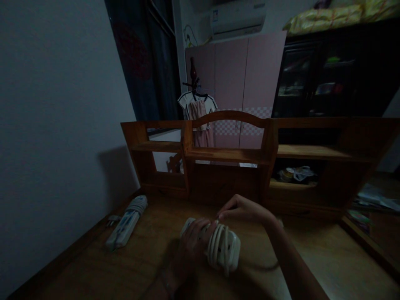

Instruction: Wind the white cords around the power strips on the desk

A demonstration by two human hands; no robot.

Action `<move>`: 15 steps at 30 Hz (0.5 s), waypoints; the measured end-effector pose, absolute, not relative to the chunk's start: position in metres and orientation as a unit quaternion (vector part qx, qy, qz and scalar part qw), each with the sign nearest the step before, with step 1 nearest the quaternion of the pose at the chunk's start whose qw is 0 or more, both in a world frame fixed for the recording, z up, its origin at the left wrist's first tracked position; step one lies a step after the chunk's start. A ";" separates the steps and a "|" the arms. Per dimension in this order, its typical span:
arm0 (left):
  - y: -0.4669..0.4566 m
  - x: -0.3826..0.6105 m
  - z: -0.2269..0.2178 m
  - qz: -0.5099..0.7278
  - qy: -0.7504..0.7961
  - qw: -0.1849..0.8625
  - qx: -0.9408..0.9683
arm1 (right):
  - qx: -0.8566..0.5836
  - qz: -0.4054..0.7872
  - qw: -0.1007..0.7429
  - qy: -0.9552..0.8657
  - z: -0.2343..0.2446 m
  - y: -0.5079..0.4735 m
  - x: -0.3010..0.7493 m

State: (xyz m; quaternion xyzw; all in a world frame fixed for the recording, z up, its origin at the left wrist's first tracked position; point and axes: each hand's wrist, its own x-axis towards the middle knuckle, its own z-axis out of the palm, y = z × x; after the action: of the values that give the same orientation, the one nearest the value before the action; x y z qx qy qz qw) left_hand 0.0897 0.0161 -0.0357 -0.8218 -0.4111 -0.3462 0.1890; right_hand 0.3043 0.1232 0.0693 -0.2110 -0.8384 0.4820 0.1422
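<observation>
A white power strip (pixel 233 251) lies tilted in front of me, its white cord (pixel 215 246) wound several times around one end. My left hand (pixel 195 243) is wrapped over the strip's middle and presses the coils. At the strip's far side my right hand (pixel 242 208) pinches, with thumb and index finger together, at the cord by the coils. The pinched piece is mostly hidden. A loose length of cord trails on the tabletop to the right, partly behind my right forearm. Farther left lies a second power strip (pixel 126 227) with its cord wrapped around its far end.
The wooden desk (pixel 150 266) has a low shelf unit (pixel 228 155) along its back edge. A plug (pixel 113 219) lies beside the left strip, near the wall (pixel 62 125). A plastic bag (pixel 303 173) sits in the right shelf compartment. Papers (pixel 376 198) lie beyond the right edge.
</observation>
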 end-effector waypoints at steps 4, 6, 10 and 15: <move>0.015 0.090 -0.035 -0.353 -0.429 0.152 -0.817 | -0.216 0.469 0.144 -0.844 0.063 0.127 0.304; 0.016 0.091 -0.036 -0.376 -0.435 0.119 -0.810 | -0.224 0.456 0.151 -0.848 0.061 0.127 0.303; 0.019 0.096 -0.035 -0.429 -0.459 0.052 -0.776 | -0.245 0.415 0.179 -0.857 0.057 0.127 0.299; 0.021 0.097 -0.032 -0.453 -0.462 0.045 -0.761 | -0.262 0.362 0.194 -0.873 0.058 0.124 0.293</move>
State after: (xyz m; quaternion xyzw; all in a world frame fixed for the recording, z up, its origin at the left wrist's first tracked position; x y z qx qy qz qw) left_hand 0.0974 0.0213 -0.0325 -0.7612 -0.4621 -0.4527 0.0449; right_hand 0.2929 0.1243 0.0575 -0.2624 -0.8732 0.3617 0.1943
